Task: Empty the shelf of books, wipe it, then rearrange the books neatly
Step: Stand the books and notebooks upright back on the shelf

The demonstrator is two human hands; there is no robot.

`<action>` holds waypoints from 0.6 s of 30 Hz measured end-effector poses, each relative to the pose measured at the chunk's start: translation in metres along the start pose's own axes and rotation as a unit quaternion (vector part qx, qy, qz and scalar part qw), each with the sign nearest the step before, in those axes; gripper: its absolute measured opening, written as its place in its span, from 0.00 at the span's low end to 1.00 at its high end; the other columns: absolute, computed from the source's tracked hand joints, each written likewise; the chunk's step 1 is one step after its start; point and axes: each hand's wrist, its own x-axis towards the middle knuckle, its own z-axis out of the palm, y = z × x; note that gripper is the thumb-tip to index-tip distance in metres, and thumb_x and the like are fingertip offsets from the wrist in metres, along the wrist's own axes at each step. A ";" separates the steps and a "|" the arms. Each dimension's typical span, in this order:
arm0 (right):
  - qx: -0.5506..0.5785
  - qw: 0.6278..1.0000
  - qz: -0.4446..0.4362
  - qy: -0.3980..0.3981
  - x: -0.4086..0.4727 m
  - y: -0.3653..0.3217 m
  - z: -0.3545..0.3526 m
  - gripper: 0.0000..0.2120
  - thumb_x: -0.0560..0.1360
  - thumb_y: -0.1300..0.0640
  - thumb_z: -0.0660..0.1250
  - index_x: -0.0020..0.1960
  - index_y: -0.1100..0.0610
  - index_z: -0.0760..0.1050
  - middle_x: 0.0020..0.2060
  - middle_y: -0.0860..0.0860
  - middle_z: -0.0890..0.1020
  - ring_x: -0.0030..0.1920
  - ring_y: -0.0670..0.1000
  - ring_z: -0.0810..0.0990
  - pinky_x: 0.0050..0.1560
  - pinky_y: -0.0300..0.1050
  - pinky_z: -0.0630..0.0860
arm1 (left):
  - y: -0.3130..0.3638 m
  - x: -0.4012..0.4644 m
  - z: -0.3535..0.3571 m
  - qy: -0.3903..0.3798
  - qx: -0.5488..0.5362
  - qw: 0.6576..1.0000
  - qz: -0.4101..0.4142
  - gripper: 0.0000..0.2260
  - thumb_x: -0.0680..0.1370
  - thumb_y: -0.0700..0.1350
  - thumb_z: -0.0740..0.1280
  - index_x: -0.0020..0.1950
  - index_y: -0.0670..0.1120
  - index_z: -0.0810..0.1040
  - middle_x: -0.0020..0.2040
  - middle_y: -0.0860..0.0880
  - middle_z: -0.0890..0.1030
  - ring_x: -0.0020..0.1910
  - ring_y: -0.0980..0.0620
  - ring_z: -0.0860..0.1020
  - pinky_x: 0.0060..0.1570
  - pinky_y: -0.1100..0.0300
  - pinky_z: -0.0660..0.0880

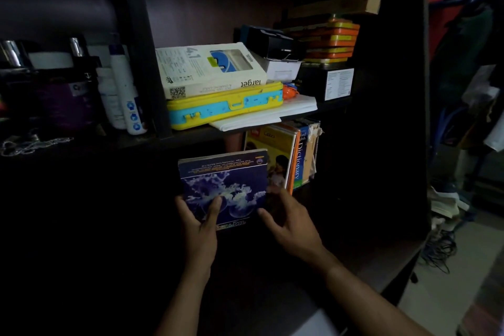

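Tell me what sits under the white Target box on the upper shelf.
The white Target box lies on a yellow and blue plastic case, which rests on the upper shelf beside folded white paper. The case's top is mostly covered by the box.

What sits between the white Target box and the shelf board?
In the head view, the yellow and blue case lies between them, with the white Target box on top and the shelf board underneath.
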 end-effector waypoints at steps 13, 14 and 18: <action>-0.083 0.986 0.046 0.139 0.003 0.019 -0.002 0.13 0.80 0.47 0.66 0.59 0.55 0.76 0.53 0.46 0.77 0.49 0.40 0.77 0.49 0.31 0.76 | -0.016 -0.001 0.001 -0.090 0.198 0.975 0.050 0.30 0.77 0.41 0.73 0.72 0.62 0.62 0.65 0.50 0.72 0.50 0.59 0.77 0.45 0.64 0.74; -0.082 0.982 0.058 0.158 0.004 0.020 -0.002 0.12 0.80 0.48 0.66 0.57 0.56 0.75 0.50 0.46 0.76 0.45 0.38 0.75 0.44 0.27 0.72 | -0.018 -0.002 0.002 -0.136 0.210 0.967 0.044 0.28 0.78 0.41 0.73 0.70 0.62 0.64 0.64 0.52 0.73 0.48 0.61 0.78 0.42 0.67 0.73; -0.068 0.980 0.063 0.178 0.008 0.026 -0.001 0.11 0.81 0.51 0.65 0.61 0.53 0.74 0.54 0.47 0.76 0.51 0.43 0.77 0.51 0.32 0.76 | -0.023 -0.006 0.004 -0.253 0.255 0.932 0.058 0.25 0.77 0.44 0.74 0.67 0.64 0.68 0.66 0.57 0.75 0.54 0.70 0.76 0.52 0.66 0.75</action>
